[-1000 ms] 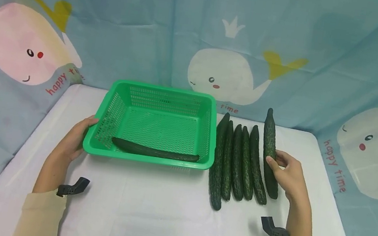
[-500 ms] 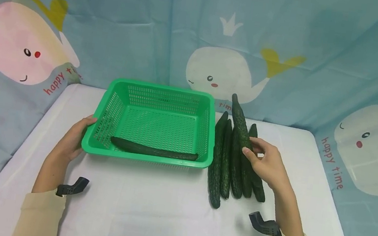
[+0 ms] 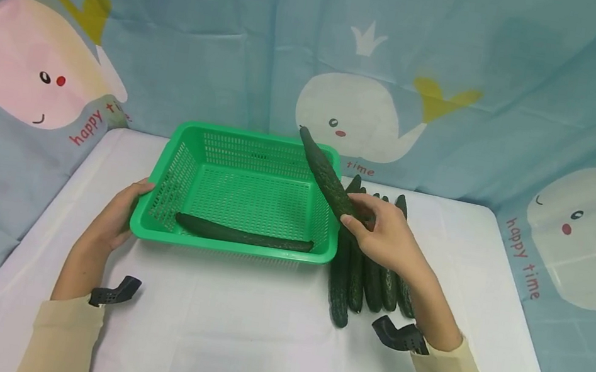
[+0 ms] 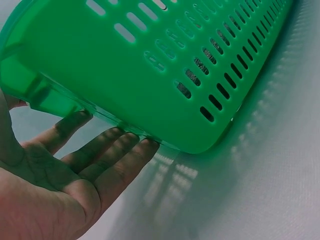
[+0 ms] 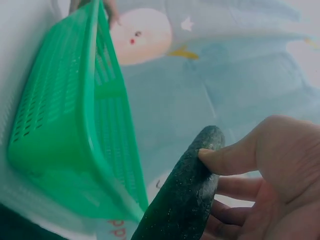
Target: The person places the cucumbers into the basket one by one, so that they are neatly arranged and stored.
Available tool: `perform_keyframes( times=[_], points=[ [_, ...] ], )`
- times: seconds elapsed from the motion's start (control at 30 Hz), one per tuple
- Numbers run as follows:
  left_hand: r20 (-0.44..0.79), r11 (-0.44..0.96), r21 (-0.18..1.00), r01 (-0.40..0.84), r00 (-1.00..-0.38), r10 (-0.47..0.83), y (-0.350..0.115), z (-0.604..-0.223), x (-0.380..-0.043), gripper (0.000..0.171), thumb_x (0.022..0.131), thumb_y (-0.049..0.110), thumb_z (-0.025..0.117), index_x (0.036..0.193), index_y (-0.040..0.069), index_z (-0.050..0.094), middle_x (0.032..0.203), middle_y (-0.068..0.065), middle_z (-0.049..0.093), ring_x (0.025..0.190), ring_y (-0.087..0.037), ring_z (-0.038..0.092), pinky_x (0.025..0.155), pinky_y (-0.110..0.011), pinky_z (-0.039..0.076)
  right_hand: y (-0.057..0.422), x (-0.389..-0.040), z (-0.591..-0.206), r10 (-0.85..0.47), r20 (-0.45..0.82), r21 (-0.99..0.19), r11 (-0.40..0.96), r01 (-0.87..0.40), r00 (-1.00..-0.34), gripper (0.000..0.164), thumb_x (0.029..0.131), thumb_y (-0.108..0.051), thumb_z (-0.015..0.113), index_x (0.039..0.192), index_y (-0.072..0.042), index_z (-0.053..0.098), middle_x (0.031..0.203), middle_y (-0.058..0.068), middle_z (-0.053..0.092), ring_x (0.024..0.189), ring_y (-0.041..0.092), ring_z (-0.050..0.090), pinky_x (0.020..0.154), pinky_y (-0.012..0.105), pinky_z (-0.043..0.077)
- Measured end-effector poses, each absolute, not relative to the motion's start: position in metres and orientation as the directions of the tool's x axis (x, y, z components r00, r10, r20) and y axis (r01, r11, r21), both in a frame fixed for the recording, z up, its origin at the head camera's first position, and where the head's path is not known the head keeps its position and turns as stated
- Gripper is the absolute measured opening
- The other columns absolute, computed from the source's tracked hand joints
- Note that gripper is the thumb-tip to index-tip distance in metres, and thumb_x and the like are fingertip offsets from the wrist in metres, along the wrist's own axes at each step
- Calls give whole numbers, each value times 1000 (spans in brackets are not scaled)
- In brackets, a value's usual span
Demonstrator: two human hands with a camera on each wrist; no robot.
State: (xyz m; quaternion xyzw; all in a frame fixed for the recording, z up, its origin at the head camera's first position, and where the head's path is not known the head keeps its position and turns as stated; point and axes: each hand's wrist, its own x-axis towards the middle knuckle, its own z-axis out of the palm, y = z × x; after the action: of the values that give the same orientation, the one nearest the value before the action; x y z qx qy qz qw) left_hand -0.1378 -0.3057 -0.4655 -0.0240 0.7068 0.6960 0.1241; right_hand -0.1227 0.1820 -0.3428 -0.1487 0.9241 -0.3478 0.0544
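Note:
My right hand [image 3: 383,230] grips a dark green cucumber [image 3: 325,174] near its lower end, thumb on one side and fingers on the other. That cucumber is raised and tilted, its far end over the right rim of the green plastic basket [image 3: 232,246]. In the right wrist view the thumb presses on the cucumber [image 5: 182,195] beside the basket wall [image 5: 55,110]. My left hand [image 3: 119,212] holds the basket's left side at the rim; the left wrist view shows its fingertips against the green plastic [image 4: 110,85]. One cucumber [image 3: 245,235] lies along the front inside the basket.
Several cucumbers [image 3: 339,287] lie side by side on the white cloth right of the basket, partly hidden by my right hand and forearm. Blue curtain [image 3: 222,74] with whale prints rises behind the table [image 3: 230,342] and at both sides.
My right hand has lifted the cucumber from the right end of the row and carried it left across the others to the basket's right rim. The left hand stays on the basket.

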Motion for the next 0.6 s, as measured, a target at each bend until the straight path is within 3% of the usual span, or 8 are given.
perform_keyframes(
  times=[0.1,0.2,0.3,0.37,0.47,0.6],
  points=[
    [-210,25,978,-209,-968,140,-306,-466,-136,74,113,47,38,170,7,14,132,15,56,113,3,65,90,-15,61,171,-129,-339,-351,7,-660,702,-269,-936,48,105,-20,67,150,-5,57,146,17,64,126,36,67,103,56,57],
    [-217,28,976,-216,-966,139,-305,-464,-138,74,112,47,38,170,7,14,132,16,56,113,3,66,90,-15,61,160,-135,-336,-384,14,-663,688,-297,-923,48,105,-20,66,150,-6,57,149,15,62,133,36,64,109,57,55],
    [-222,35,975,-220,-966,131,-305,-464,-138,74,112,47,38,171,8,14,132,16,54,114,3,65,90,-15,61,149,-140,-335,-420,27,-648,684,-335,-907,47,106,-20,66,150,-7,58,148,13,63,121,33,68,101,52,57],
    [-219,29,976,-217,-967,128,-304,-464,-138,75,113,47,38,170,7,13,133,14,53,116,3,63,91,-15,61,142,-143,-335,-437,32,-637,684,-355,-899,47,106,-21,66,150,-9,59,146,11,64,101,30,69,90,47,57],
    [-210,21,978,-209,-970,123,-303,-466,-138,76,112,47,38,170,5,12,134,13,51,118,3,62,93,-14,60,130,-146,-334,-452,35,-620,690,-374,-892,46,106,-21,67,150,-11,60,146,9,65,91,26,66,83,43,54],
    [-226,6,974,-227,-965,132,-305,-467,-139,75,112,47,39,170,6,12,131,12,54,115,2,63,91,-15,60,115,-151,-334,-482,41,-593,693,-410,-875,45,106,-22,67,149,-10,60,148,10,64,119,28,69,94,46,58]
  ],
)
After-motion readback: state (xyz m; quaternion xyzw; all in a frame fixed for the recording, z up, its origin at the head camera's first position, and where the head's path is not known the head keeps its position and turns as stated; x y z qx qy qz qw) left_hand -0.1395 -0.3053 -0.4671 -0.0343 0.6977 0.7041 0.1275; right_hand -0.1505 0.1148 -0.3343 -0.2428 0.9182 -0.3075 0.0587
